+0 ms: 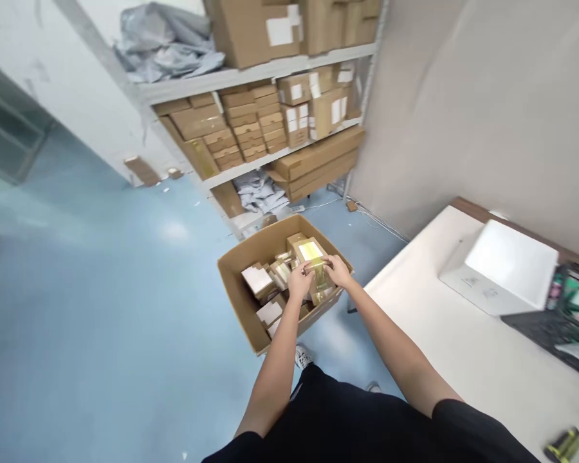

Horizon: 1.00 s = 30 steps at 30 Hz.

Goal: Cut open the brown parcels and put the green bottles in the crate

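My left hand (300, 281) and my right hand (338, 271) grip the near end of a small cardboard box (311, 250), one on each side, with fingers curled. The box has a white and yellow label on top and shiny tape toward my fingers. It is inside the upper part of a large open carton (238, 305); whether it rests on the parcels beneath cannot be made out. Several small parcels lie in the carton, among them one with a white label (257, 279) on the left and another white-labelled parcel (270, 312) nearer me. My forearm covers part of the carton.
Beyond the carton stands a metal shelf (255, 71) stacked with cardboard boxes and grey bags. On the right is a white table (415, 289) holding a white box (499, 267), a black tray (550, 337) and a yellow-black tool (563, 445). Cables (379, 218) run along the wall.
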### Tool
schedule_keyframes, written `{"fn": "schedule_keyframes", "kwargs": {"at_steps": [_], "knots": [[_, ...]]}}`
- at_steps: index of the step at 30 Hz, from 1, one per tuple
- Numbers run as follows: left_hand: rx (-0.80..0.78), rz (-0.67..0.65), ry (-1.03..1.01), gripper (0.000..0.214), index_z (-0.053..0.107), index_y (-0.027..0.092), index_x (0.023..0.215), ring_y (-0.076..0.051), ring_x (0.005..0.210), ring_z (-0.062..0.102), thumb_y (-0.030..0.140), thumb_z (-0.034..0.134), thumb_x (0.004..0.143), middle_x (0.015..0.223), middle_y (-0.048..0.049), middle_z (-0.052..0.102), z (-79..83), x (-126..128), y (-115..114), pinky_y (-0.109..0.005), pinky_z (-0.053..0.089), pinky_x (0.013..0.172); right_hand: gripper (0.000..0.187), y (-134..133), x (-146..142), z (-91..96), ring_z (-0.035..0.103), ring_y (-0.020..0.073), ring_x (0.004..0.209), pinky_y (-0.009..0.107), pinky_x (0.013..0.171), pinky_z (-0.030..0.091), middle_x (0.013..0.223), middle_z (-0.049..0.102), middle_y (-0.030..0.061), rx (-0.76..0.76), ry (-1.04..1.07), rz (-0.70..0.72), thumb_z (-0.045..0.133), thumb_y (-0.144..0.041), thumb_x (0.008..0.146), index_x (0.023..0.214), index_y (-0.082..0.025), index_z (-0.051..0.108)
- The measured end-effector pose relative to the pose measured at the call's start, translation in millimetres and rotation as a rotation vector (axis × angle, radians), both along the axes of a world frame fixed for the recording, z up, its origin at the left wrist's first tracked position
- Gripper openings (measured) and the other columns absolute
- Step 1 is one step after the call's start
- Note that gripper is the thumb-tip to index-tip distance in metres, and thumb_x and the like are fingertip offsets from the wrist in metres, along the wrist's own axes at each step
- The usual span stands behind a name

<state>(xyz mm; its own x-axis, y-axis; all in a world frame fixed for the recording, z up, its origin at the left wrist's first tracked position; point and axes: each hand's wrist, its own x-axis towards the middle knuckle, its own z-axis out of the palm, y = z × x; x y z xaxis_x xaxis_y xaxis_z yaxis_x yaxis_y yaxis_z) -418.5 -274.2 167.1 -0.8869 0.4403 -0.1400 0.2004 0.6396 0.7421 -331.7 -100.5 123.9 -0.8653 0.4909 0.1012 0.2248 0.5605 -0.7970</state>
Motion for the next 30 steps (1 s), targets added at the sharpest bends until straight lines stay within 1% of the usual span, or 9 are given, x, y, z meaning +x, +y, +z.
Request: {"fn": "schedule_keyframes", "kwargs": {"at_steps": [4,8,13,16,18,21,24,27,30], "knots": [[0.063,-0.209,0.066,0.045,0.078,0.031,0.132,-0.021,0.093,0.077,0.026,0.078,0.088,0.106,-0.0016,0.084,22.2,83,82,-0.031,0.057,0.092,0.040,62,112,16.0,0.067,0.0229,0.108,0.042,0.104,0.055,0.118,0.068,0.0067,-0.013,0.090,-0.202,0.065,-0.015,0.091,0.128,-0.026,0.074],[0.063,-0.417,0.074,0.045,0.078,0.033,0.131,-0.022,0.104,0.077,0.024,0.079,0.087,0.120,-0.0010,0.083,19.9,193,163,-0.032,0.057,0.100,0.038,115,252,9.5,0.067,0.0226,0.107,0.041,0.102,0.057,0.120,0.068,0.0073,-0.047,0.078,-0.428,0.064,-0.015,0.091,0.126,-0.025,0.076],[0.059,-0.690,-0.028,0.048,0.077,0.033,0.134,-0.021,0.118,0.076,0.018,0.075,0.089,0.142,-0.0025,0.074,-9.7,326,241,-0.032,0.057,0.107,0.043,144,409,-20.7,0.067,0.0236,0.115,0.042,0.107,0.056,0.120,0.067,0.0074,-0.103,0.055,-0.727,0.062,-0.014,0.089,0.128,-0.025,0.075],[0.072,-0.823,-0.106,0.048,0.075,0.026,0.137,-0.022,0.132,0.069,0.013,0.069,0.091,0.155,-0.0069,0.064,-38.7,388,266,-0.032,0.054,0.113,0.049,143,471,-44.9,0.065,0.0245,0.125,0.042,0.113,0.053,0.131,0.065,0.0098,-0.156,0.023,-0.879,0.059,-0.011,0.086,0.131,-0.023,0.074],[0.035,-0.914,-0.147,0.050,0.075,0.024,0.137,-0.023,0.138,0.066,0.011,0.069,0.090,0.156,-0.0080,0.063,-60.2,418,270,-0.034,0.053,0.115,0.051,137,500,-62.3,0.064,0.0248,0.129,0.042,0.117,0.050,0.135,0.065,0.0110,-0.201,-0.032,-0.922,0.058,-0.008,0.084,0.131,-0.021,0.074],[-0.086,-1.074,-0.202,0.047,0.077,0.026,0.131,-0.024,0.132,0.069,0.012,0.071,0.087,0.148,-0.0060,0.070,-87.3,442,266,-0.038,0.056,0.113,0.052,120,531,-86.1,0.064,0.0258,0.130,0.045,0.119,0.048,0.133,0.069,0.0102,-0.274,-0.130,-0.889,0.058,-0.007,0.083,0.131,-0.021,0.074],[-0.131,-1.182,-0.149,0.045,0.076,0.027,0.133,-0.025,0.135,0.067,0.015,0.071,0.089,0.147,-0.0059,0.070,-97.8,442,268,-0.040,0.053,0.117,0.059,103,548,-98.0,0.057,0.0298,0.142,0.050,0.122,0.045,0.146,0.065,0.0129,-0.296,-0.189,-0.901,0.061,-0.011,0.084,0.141,-0.022,0.069],[-0.193,-1.216,0.017,0.060,0.065,0.024,0.147,-0.029,0.154,0.049,0.020,0.076,0.088,0.166,-0.0124,0.052,-91.2,425,296,-0.042,0.043,0.125,0.068,100,550,-91.6,0.041,0.0321,0.157,0.053,0.126,0.039,0.167,0.047,0.0155,-0.262,-0.233,-0.960,0.062,-0.015,0.088,0.156,-0.021,0.058],[-0.341,-1.410,0.107,0.111,0.040,0.024,0.167,-0.037,0.165,0.025,0.031,0.094,0.070,0.180,-0.0150,0.022,-80.6,407,345,-0.046,0.036,0.129,0.071,117,550,-72.7,0.029,0.0316,0.163,0.052,0.129,0.035,0.177,0.031,0.0124,-0.174,-0.255,-0.975,0.061,-0.019,0.093,0.163,-0.024,0.049]]}}
